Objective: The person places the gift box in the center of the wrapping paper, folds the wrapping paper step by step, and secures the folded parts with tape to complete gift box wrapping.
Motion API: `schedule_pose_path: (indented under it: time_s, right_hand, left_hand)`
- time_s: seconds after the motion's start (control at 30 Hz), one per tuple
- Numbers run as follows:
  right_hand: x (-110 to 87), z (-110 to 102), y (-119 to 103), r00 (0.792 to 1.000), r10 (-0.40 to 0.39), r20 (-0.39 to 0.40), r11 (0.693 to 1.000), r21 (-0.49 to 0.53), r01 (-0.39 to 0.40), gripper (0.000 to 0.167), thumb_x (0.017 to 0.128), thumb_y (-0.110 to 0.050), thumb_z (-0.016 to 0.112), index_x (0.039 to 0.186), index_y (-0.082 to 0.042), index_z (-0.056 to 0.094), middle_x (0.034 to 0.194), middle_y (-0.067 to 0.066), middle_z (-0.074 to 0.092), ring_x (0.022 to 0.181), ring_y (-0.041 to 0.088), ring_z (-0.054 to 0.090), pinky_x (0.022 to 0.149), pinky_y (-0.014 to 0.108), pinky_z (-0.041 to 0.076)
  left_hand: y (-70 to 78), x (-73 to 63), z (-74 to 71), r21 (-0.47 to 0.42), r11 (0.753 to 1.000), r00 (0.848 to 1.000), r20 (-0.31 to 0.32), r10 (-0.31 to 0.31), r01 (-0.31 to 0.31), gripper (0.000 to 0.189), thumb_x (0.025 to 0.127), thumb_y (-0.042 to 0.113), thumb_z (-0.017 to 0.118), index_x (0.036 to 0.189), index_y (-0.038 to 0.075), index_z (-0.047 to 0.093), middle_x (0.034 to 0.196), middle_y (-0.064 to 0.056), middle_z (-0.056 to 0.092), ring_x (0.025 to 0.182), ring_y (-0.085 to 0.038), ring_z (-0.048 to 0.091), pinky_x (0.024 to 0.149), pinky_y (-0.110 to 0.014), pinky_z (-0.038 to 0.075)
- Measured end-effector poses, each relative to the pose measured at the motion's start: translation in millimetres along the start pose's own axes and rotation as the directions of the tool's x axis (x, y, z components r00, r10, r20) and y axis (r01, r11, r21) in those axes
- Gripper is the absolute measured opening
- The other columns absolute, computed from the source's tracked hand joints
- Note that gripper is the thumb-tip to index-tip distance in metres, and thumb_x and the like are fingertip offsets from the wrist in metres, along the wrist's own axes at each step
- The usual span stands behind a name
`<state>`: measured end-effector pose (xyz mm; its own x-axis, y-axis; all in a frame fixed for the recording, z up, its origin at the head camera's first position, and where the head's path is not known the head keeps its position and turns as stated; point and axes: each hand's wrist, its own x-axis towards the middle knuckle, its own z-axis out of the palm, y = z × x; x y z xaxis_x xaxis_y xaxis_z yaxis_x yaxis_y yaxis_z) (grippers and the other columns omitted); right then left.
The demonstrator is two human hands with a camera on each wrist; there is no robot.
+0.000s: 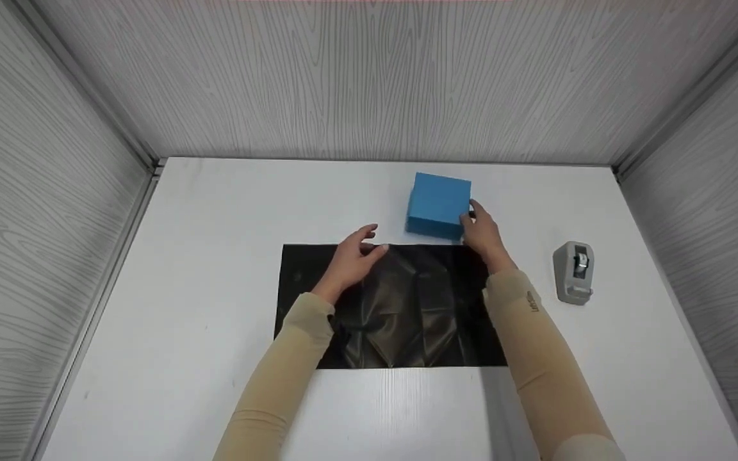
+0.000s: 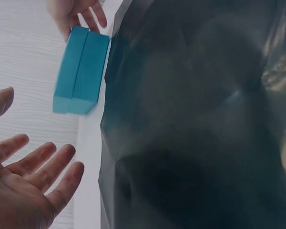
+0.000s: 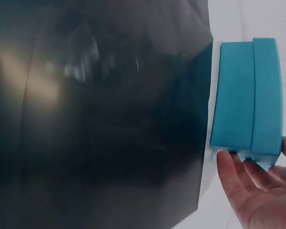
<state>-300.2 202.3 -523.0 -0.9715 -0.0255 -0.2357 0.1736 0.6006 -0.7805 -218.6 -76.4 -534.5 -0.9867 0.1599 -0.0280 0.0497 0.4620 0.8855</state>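
Observation:
A blue lidded box (image 1: 439,200) stands on the white table just beyond the far edge of a creased black sheet (image 1: 401,307). My right hand (image 1: 484,234) grips the box by its right end. In the right wrist view, its fingertips (image 3: 225,160) lie against the end of the box (image 3: 243,95). My left hand (image 1: 353,259) hovers over the sheet's far edge, left of the box and apart from it. Its fingers spread loosely and hold nothing, as the left wrist view shows (image 2: 33,186).
A grey tape dispenser (image 1: 574,272) stands on the table, right of the sheet. Wood-grain panels (image 1: 369,83) enclose the white table (image 1: 202,256) at the back and both sides.

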Motion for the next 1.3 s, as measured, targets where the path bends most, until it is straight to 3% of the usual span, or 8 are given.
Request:
schedule_pose_path:
  time_s: [0.13,0.33,0.47,0.6,0.8,1.03,1.17,1.3]
  right_hand:
    - [-1.4,9.2,-5.4,0.999,-0.029,0.03,0.999,0.032,0.028,0.058,0.107,-0.025,0.036,0.157,-0.007,0.014,0.153,0.021,0.033,0.095,0.033,0.061,0.08,0.037,0.048]
    - [-3.0,19.2,-9.1,0.996,-0.049,0.075,0.996,0.079,0.043,0.057,0.107,-0.025,0.037,0.158,-0.01,0.015,0.154,0.019,0.032,0.092,0.031,0.06,0.078,0.034,0.049]
    - [-3.8,23.1,-11.0,0.995,-0.059,0.086,0.992,0.119,0.049,0.057,0.107,-0.023,0.038,0.158,-0.01,0.017,0.153,0.021,0.033,0.09,0.033,0.06,0.081,0.039,0.051]
    - [-5.8,25.8,-14.6,0.994,-0.068,0.086,0.988,0.143,0.055,0.056,0.106,-0.022,0.04,0.157,-0.009,0.019,0.152,0.022,0.033,0.102,0.033,0.059,0.085,0.043,0.052]
    - [-10.0,30.0,-21.2,0.991,-0.063,0.117,0.97,0.24,0.033,0.057,0.106,-0.019,0.041,0.158,-0.01,0.018,0.154,0.022,0.029,0.123,0.036,0.051,0.091,0.046,0.05]
    - [-13.9,28.8,-32.4,0.992,-0.085,0.091,0.946,0.321,0.051,0.056,0.106,-0.019,0.042,0.157,-0.012,0.021,0.153,0.022,0.03,0.125,0.037,0.049,0.091,0.049,0.05]
    - [-20.5,28.1,-35.7,0.992,-0.085,0.091,0.942,0.331,0.05,0.056,0.106,-0.02,0.042,0.157,-0.012,0.022,0.152,0.021,0.032,0.124,0.035,0.051,0.091,0.048,0.051]
    - [-31.8,27.4,-38.5,0.989,-0.114,0.098,0.933,0.353,0.072,0.056,0.106,-0.021,0.044,0.157,-0.012,0.022,0.151,0.02,0.035,0.124,0.034,0.051,0.092,0.05,0.05]
  left_hand:
    - [1.7,4.7,2.8,-0.062,0.998,1.0,0.01,-0.026,0.026,0.06,0.099,0.032,0.061,0.149,0.007,0.041,0.143,-0.014,0.049,0.124,-0.026,0.054,0.098,-0.041,0.046]
    - [5.6,12.0,8.9,-0.126,0.988,0.994,0.06,-0.087,0.094,0.057,0.104,0.03,0.05,0.153,0.007,0.033,0.149,-0.013,0.043,0.132,-0.026,0.047,0.105,-0.041,0.04]
    - [8.7,16.0,12.5,-0.148,0.982,0.99,0.1,-0.102,0.116,0.055,0.107,0.029,0.042,0.155,0.007,0.027,0.154,-0.012,0.036,0.137,-0.025,0.04,0.11,-0.04,0.033]
    - [11.2,19.6,13.5,-0.173,0.977,0.984,0.15,-0.097,0.123,0.059,0.107,0.033,0.039,0.157,0.007,0.02,0.158,-0.013,0.028,0.142,-0.025,0.032,0.113,-0.038,0.027]
    - [12.0,18.6,8.4,-0.28,0.943,0.973,0.187,-0.132,0.181,0.061,0.107,0.035,0.039,0.158,0.01,0.016,0.161,-0.01,0.019,0.147,-0.024,0.019,0.116,-0.038,0.02]
    - [15.6,19.5,0.2,-0.378,0.911,0.985,0.115,-0.128,0.162,0.06,0.106,0.033,0.041,0.157,0.01,0.02,0.158,-0.012,0.024,0.144,-0.023,0.025,0.113,-0.04,0.028]
    - [22.2,20.5,-4.5,-0.386,0.914,0.993,0.045,-0.113,0.122,0.058,0.107,0.03,0.042,0.156,0.006,0.023,0.146,-0.017,0.036,0.133,-0.026,0.039,0.107,-0.041,0.035]
    - [29.4,19.0,-10.4,-0.374,0.92,0.991,-0.003,-0.131,0.121,0.056,0.106,0.025,0.043,0.155,0.004,0.024,0.145,-0.019,0.031,0.125,-0.027,0.046,0.102,-0.038,0.041]
